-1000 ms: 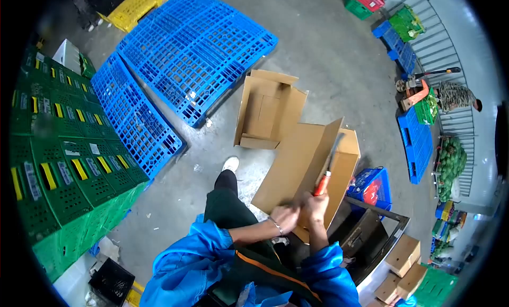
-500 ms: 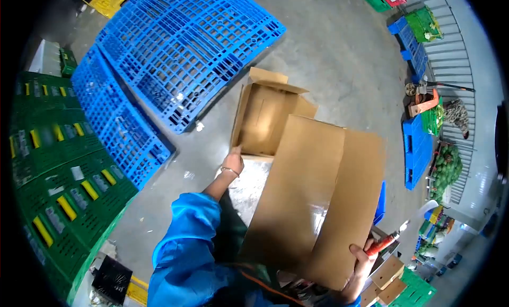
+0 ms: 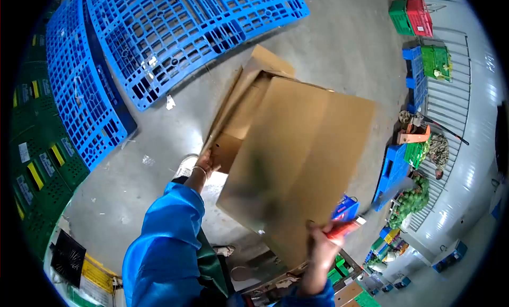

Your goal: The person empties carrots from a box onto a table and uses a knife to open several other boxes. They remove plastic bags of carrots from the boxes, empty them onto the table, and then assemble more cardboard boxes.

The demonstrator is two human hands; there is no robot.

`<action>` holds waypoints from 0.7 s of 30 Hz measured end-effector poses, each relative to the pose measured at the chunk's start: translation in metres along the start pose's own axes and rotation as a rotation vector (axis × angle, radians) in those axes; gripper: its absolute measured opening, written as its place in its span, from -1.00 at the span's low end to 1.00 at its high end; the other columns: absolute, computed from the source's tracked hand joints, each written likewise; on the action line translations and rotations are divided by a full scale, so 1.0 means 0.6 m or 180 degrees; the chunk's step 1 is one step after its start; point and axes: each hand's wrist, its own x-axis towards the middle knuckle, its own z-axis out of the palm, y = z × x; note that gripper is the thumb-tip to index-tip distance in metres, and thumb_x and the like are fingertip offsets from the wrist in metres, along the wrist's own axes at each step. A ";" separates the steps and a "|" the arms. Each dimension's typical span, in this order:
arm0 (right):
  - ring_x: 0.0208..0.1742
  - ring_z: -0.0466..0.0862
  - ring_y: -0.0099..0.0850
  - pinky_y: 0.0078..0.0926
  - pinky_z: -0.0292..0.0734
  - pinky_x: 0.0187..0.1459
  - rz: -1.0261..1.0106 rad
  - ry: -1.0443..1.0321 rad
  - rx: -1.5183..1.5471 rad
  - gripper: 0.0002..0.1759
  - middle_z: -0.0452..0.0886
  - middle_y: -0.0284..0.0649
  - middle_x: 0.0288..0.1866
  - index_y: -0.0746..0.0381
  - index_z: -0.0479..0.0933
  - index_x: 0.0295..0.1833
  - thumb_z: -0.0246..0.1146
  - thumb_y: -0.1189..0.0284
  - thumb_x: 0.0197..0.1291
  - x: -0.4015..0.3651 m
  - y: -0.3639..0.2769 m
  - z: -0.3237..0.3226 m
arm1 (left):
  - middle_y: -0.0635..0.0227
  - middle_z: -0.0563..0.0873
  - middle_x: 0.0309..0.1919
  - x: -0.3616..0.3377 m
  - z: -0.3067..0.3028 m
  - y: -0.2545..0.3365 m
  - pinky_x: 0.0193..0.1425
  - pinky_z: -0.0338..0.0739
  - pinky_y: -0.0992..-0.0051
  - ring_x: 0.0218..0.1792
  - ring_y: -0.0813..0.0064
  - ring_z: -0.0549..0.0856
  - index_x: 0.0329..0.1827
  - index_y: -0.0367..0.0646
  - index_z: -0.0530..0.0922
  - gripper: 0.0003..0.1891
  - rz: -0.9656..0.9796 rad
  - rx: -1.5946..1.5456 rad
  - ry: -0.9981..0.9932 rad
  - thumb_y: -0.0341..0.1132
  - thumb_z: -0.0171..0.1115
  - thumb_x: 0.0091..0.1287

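A large sheet-like cardboard box (image 3: 302, 142) stands tilted before me, its brown side facing up. My left hand (image 3: 207, 164), with a bracelet at the wrist, grips the lower edge of an open carton (image 3: 236, 124) that lies partly behind it. At the lower right, my right hand (image 3: 322, 243) is closed round a red-handled tool (image 3: 343, 228) beside the box's edge. The tool's far part is blurred. Some of the right fingers are hidden.
Blue plastic pallets (image 3: 175, 47) lie on the floor at the upper left, next to stacked green crates (image 3: 40, 164). On the right are another blue pallet (image 3: 391, 172), a red crate (image 3: 419, 18) and a heap of round green produce (image 3: 411, 203).
The carton has tilted and its opening shows less. Both hands have moved left in view, the right one also upward. The pallets and crates have shifted as the view turned.
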 end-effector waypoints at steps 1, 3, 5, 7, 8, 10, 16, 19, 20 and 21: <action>-0.53 0.38 -0.62 -0.64 0.36 -0.48 0.0063 -0.0236 -0.0253 -0.61 0.32 -0.48 -0.54 0.14 0.32 -0.26 0.29 0.75 -0.15 0.014 0.045 0.024 | 0.46 0.19 0.40 0.006 -0.009 -0.009 0.45 -0.33 -0.03 0.44 0.31 0.03 0.40 0.14 0.14 -0.50 -0.0263 -0.1591 0.0053 -0.06 -0.22 0.39; -0.56 0.39 -0.64 -0.66 0.35 -0.49 -0.0837 -0.0515 -0.0990 -0.68 0.36 -0.47 -0.57 0.17 0.34 -0.33 0.32 0.69 -0.14 0.032 0.153 0.064 | 0.43 0.19 0.40 0.075 -0.078 -0.063 0.46 -0.38 -0.02 0.45 0.25 -0.04 0.41 0.06 0.13 -0.48 0.2329 0.0650 -0.1288 -0.10 -0.20 0.37; -0.53 0.42 -0.64 -0.64 0.40 -0.48 -0.0171 -0.0938 -0.0489 -0.78 0.43 -0.44 -0.53 0.22 0.38 -0.38 0.29 0.64 -0.11 -0.004 0.081 0.116 | 0.40 0.20 0.39 0.067 -0.101 -0.031 0.47 -0.41 0.03 0.46 0.20 -0.08 0.40 -0.02 0.16 -0.47 0.3889 0.2670 -0.1749 -0.16 -0.17 0.35; -0.52 0.48 -0.61 -0.59 0.43 -0.46 -0.0053 -0.1099 -0.0875 -0.77 0.49 -0.31 -0.56 0.28 0.45 -0.28 0.32 0.52 -0.09 0.000 0.098 0.131 | 0.38 0.23 0.38 -0.002 -0.091 0.067 0.49 -0.37 0.11 0.46 0.22 -0.05 0.35 -0.02 0.26 -0.50 0.3358 0.6853 -0.0771 -0.18 -0.15 0.32; -0.52 0.54 -0.49 -0.51 0.46 -0.45 -0.0234 -0.1189 -0.1070 -0.77 0.51 -0.24 -0.57 0.29 0.45 -0.28 0.31 0.48 -0.07 0.004 0.111 0.141 | 0.37 0.25 0.37 -0.033 -0.081 0.097 0.50 -0.36 0.15 0.45 0.23 -0.04 0.32 -0.02 0.31 -0.51 0.2584 0.8840 -0.0005 -0.18 -0.14 0.31; -0.47 0.62 -0.23 -0.34 0.51 -0.41 -0.0510 -0.1198 -0.1705 -0.77 0.55 -0.08 -0.55 0.30 0.44 -0.29 0.26 0.42 -0.03 0.014 0.117 0.184 | 0.38 0.29 0.35 -0.084 -0.061 0.132 0.50 -0.31 0.17 0.45 0.26 -0.03 0.25 -0.01 0.39 -0.53 0.2697 0.8444 -0.0446 -0.16 -0.06 0.26; -0.37 0.64 -0.14 -0.37 0.54 -0.30 -0.0595 -0.0632 -0.1193 -0.74 0.58 -0.05 -0.45 0.25 0.48 -0.12 0.23 0.39 0.07 0.010 0.071 0.189 | 0.20 0.49 0.17 -0.214 0.013 0.148 0.17 0.40 0.29 0.17 0.10 0.46 0.20 -0.23 0.38 -0.58 0.1583 0.2743 0.0401 -0.33 0.09 0.28; -0.01 0.50 -0.07 -0.33 0.40 0.04 -0.0921 -0.0096 -0.0746 -0.58 0.49 0.02 -0.02 0.35 0.43 0.01 0.28 0.43 0.03 0.033 0.103 0.104 | -0.03 0.52 0.09 -0.346 0.111 0.168 0.24 0.35 0.27 0.13 0.04 0.50 0.26 -0.34 0.28 -0.40 0.2751 0.2264 0.0514 -0.19 0.21 0.22; 0.07 0.45 -0.03 -0.28 0.35 0.12 -0.1084 0.0183 -0.1055 -0.53 0.45 0.05 0.06 0.39 0.41 0.04 0.30 0.42 0.01 0.055 0.134 0.077 | -0.06 0.42 0.17 -0.370 0.143 0.165 0.29 0.27 0.25 0.21 0.04 0.40 0.29 -0.36 0.21 -0.31 0.3016 0.2602 0.0437 -0.13 0.24 0.19; 0.12 0.40 0.00 -0.22 0.30 0.17 -0.1159 0.0379 -0.1489 -0.48 0.41 0.08 0.10 0.42 0.39 0.05 0.33 0.41 -0.02 0.078 0.165 0.058 | -0.10 0.32 0.25 -0.386 0.175 0.157 0.34 0.20 0.23 0.29 0.04 0.30 0.33 -0.38 0.13 -0.21 0.3291 0.2939 0.0360 -0.08 0.26 0.16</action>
